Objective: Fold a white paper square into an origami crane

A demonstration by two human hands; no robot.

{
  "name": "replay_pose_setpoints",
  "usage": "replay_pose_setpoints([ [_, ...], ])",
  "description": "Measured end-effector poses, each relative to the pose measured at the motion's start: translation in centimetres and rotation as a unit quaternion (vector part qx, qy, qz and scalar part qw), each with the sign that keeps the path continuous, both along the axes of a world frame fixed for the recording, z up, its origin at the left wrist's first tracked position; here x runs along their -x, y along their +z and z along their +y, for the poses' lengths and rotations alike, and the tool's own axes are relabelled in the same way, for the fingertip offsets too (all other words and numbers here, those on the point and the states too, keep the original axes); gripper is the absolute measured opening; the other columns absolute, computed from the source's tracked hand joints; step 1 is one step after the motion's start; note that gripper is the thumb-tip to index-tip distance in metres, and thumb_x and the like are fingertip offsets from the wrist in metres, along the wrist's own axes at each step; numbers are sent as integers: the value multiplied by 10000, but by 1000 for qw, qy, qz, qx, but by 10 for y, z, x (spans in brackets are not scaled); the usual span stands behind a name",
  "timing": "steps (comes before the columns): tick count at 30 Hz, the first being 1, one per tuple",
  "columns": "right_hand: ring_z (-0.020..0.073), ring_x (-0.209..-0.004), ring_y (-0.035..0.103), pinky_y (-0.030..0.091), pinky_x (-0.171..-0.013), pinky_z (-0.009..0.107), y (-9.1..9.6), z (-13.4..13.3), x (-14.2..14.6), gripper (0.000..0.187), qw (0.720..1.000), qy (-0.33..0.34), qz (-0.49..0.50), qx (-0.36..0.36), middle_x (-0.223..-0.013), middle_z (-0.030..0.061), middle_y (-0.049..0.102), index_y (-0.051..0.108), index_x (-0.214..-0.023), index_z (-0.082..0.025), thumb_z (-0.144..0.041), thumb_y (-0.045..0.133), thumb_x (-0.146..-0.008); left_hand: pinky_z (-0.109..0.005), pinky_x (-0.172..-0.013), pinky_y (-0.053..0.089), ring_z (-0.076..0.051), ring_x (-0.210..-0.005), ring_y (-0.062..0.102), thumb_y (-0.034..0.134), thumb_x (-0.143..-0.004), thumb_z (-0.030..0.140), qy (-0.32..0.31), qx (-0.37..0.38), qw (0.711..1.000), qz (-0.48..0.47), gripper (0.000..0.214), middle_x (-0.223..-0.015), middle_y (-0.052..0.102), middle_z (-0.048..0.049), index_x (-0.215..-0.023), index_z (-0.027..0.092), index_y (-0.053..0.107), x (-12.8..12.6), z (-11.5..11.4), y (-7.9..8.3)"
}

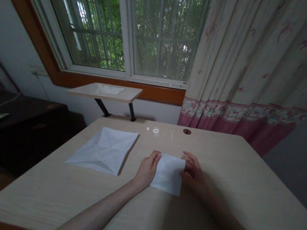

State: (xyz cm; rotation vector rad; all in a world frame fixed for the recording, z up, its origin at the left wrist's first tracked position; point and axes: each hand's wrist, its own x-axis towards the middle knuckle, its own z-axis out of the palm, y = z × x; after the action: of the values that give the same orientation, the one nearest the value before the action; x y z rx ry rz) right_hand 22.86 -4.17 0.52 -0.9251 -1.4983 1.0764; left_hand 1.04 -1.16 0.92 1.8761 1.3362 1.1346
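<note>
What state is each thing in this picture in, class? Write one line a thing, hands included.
Small paper: square, pinched at its left edge.
Left hand: closed on that edge, thumb on top.
Right hand: fingers bent at the right edge; grip unclear.
Large paper: spread out, creased.
Curtain: gathered in folds, right of the window.
Window: open or shut, unclear.

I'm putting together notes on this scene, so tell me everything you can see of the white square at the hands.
The square is plain white, with fairly straight edges, and looks like paper. It appears flat; whether it is folded is unclear. It's over the desk, right of a larger creased sheet. The left hand grips its left edge, and the right hand is at its right edge, its grip unclear.
</note>
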Motion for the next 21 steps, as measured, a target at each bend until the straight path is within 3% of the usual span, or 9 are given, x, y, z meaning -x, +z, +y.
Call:
replay_pose_setpoints([
  [5, 202, -859, 647, 533, -744, 335, 0, -1, -2, 322, 993, -61, -95, 14, -983, 44, 660, 579, -1190, -267, -396, 588, -895, -260, -706, 459, -171, -764, 642, 434, -983, 357, -52, 4, 999, 5, 228, -859, 674, -14, -1039, 214, 603, -2, -2, -1],
  [8, 211, -896, 646, 521, -808, 353, 1, 1, -5, 233, 987, -59, -148, -21, -983, 48, 693, 658, -1098, -260, -352, 537, -922, -269, -699, 482, -162, -724, 626, 457, -974, 330, -47, -8, 999, 3, 224, -875, 651, -19, -1118, 202, 571, -2, -3, -2],
  [12, 213, -863, 643, 517, -791, 356, -2, 6, -6, 221, 976, -72, -194, -73, -937, 48, 701, 704, -1007, -260, -291, 502, -923, -327, -831, 507, -187, -870, 625, 487, -949, 255, -40, -85, 995, 40, 220, -1045, 631, -71, -1151, 193, 549, 1, -4, 0],
  [15, 220, -845, 649, 519, -786, 375, -7, 10, -6, 215, 965, -121, -221, -75, -920, 55, 707, 705, -958, -254, -260, 496, -909, -376, -940, 490, -226, -1049, 597, 492, -956, 241, -80, -136, 984, 79, 197, -1110, 630, -95, -1127, 193, 577, 3, -3, 4],
  [18, 228, -859, 657, 525, -801, 392, -10, 13, -8, 216, 956, -148, -245, -69, -928, 63, 711, 700, -918, -249, -232, 486, -904, -384, -978, 495, -222, -1087, 605, 467, -983, 245, -148, -132, 972, 127, 208, -1115, 660, -83, -1128, 202, 610, 4, -3, 3],
  [21, 224, -879, 653, 527, -831, 395, -15, 15, -12, 229, 946, -145, -279, -85, -930, 63, 697, 698, -941, -252, -197, 479, -902, -373, -1053, 475, -205, -1191, 594, 448, -997, 243, -190, -111, 961, 170, 271, -1258, 648, -77, -1222, 203, 595, 4, -4, 0],
])
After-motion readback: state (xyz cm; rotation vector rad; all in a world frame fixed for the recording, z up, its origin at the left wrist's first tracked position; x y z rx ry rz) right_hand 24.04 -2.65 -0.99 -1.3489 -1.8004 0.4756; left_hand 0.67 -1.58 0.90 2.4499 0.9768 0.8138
